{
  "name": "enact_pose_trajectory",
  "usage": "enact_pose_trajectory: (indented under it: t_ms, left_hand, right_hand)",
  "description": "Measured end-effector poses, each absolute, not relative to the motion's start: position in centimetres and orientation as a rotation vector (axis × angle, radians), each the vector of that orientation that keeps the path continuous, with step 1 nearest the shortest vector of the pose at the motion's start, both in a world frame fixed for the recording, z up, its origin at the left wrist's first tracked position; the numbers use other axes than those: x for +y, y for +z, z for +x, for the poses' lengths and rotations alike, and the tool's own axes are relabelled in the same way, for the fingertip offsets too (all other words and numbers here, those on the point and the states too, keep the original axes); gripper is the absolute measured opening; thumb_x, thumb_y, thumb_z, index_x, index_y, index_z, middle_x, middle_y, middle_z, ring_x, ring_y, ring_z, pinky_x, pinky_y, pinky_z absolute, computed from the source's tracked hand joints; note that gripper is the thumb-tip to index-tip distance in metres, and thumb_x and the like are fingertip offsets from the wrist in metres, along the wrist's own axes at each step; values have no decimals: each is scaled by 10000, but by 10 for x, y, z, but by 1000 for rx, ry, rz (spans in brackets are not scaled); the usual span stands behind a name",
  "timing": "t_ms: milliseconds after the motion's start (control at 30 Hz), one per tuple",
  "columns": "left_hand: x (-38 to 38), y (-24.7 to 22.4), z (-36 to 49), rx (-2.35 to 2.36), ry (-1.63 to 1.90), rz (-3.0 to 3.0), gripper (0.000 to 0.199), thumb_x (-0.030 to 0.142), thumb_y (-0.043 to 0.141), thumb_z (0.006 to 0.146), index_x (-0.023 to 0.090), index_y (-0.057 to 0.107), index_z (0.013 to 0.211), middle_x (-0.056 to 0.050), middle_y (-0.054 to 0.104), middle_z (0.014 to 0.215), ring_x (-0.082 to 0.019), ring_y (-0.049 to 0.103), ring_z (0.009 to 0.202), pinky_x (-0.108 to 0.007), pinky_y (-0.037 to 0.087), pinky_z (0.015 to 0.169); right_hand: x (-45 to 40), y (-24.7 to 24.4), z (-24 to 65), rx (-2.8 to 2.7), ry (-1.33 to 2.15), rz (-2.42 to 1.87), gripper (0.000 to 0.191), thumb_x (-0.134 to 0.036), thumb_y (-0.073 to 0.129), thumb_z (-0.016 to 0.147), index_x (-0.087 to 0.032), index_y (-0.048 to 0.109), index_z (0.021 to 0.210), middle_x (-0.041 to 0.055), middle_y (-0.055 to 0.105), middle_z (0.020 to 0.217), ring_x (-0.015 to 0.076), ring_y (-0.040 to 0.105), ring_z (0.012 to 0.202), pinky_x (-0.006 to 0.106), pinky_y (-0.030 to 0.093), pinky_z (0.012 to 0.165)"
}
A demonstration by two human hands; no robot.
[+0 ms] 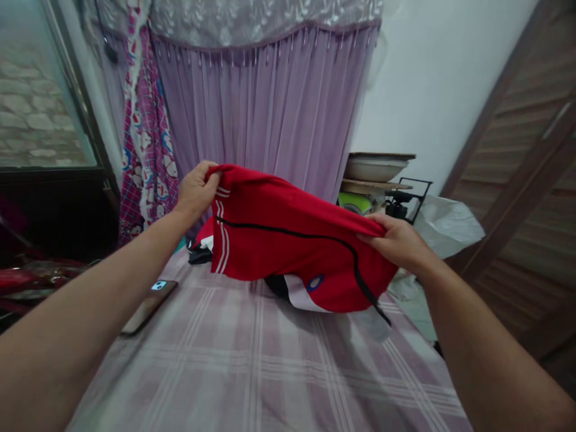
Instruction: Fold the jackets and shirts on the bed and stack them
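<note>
A red sports top (279,210) is stretched between my two hands above the bed. Black trim runs along it, with its end hanging loose at the right. White stripes line its left edge, and a round badge and a white-and-dark panel show low on it. My left hand (198,187) pinches the upper left corner, fingers closed. At the upper right edge, my right hand (396,240) grips the cloth between thumb and fingers. Behind the top's left end lies dark and white clothing (200,251), partly hidden.
Plaid bedding (252,366) spreads below. A phone (150,306) lies at its left side, near my left forearm. Purple curtains (270,114) hang behind. Stacked basins (380,167) and a white plastic bag (450,225) stand at the back right, beside a brown slatted door (517,198).
</note>
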State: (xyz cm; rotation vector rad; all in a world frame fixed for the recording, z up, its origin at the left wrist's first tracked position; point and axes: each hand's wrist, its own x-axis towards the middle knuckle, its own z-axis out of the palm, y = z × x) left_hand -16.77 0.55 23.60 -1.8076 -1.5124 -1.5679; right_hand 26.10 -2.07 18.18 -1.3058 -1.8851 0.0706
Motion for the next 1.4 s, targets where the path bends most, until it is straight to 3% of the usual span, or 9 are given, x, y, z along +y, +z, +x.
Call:
enact_pose_trajectory:
  t_ms: [267, 400, 500, 633, 767, 967, 1100, 1267, 1400]
  left_hand:
    - [-20, 298, -185, -1491, -1323, -1643, 518, 457, 301, 981, 78, 602, 1166, 4, 668, 1079, -168, 617, 1066, -296, 421, 905]
    - [13, 225, -217, -1783, -1130, -1716, 325, 340, 446, 891, 208, 661, 1096, -32, 724, 1083, -216, 644, 1048, -310, 470, 904]
    - [26, 148, -242, -2203, -587, -2103, 261, 258, 542, 706, 243, 704, 910, -7, 758, 905, -220, 694, 906, -276, 513, 798]
    - [27, 79, -258, -2298, -377, -2209, 192, 268, 540, 650, 247, 709, 737, -21, 765, 817, -235, 717, 849, -268, 524, 751]
    - [42, 52, -248, -2297, -256, -2246, 369, 378, 490, 776, 214, 739, 995, -74, 769, 1030, -256, 702, 989, -305, 513, 870]
    - [70, 20, -215, -2245, -56, -2245, 626, 500, 533, 858, 191, 520, 1402, -136, 555, 1448, -301, 534, 1310, -391, 412, 1065]
    - [66, 6, -211, -2264, 82, -2189, 598, 449, 547, 878, 181, 516, 1411, -179, 608, 1376, -363, 559, 1271, -506, 413, 1048]
    - [50, 10, -222, -2060, 87, -2314, 487, 253, 458, 889, 290, 583, 1359, -64, 672, 1313, -266, 615, 1214, -385, 434, 1047]
    - [25, 16, -237, -1961, -28, -2472, 534, 197, 419, 837, 212, 599, 1340, -80, 653, 1338, -247, 596, 1231, -377, 412, 1082]
  right_hand:
    - [-46, 246, 226, -1809, -336, -1256, 300, -372, 661, 764, -234, 722, 1024, 43, 726, 845, 224, 643, 779, 319, 480, 711]
    - [-19, 201, 207, -2225, 94, -1289, 373, -532, 722, 696, -251, 760, 938, 24, 743, 856, 224, 657, 804, 300, 503, 739]
    - [10, 151, 214, -2425, 486, -1274, 437, -631, 684, 699, -242, 783, 871, 31, 763, 879, 244, 670, 849, 311, 516, 763]
    - [55, 93, 241, -2345, 354, -1600, 443, -593, 552, 834, -215, 779, 797, 43, 756, 776, 230, 671, 763, 312, 501, 703]
    - [91, 47, 243, -2216, 227, -1884, 382, -457, 565, 877, -185, 769, 1051, 109, 757, 1086, 253, 687, 991, 315, 503, 833]
    - [123, 3, 201, -2116, 344, -1957, 468, -388, 507, 924, -145, 661, 1294, 132, 631, 1355, 262, 591, 1238, 315, 441, 1016]
    - [148, -6, 174, -2083, 449, -1951, 485, -344, 517, 916, -125, 627, 1335, 144, 676, 1283, 274, 624, 1182, 331, 452, 994]
    - [167, -8, 134, -2056, 633, -1889, 519, -345, 608, 864, -149, 611, 1345, 91, 759, 1075, 230, 683, 1027, 282, 491, 891]
    - [161, 3, 127, -2036, 799, -1842, 282, -296, 720, 773, -166, 746, 1022, 56, 765, 906, 218, 698, 875, 259, 513, 763]
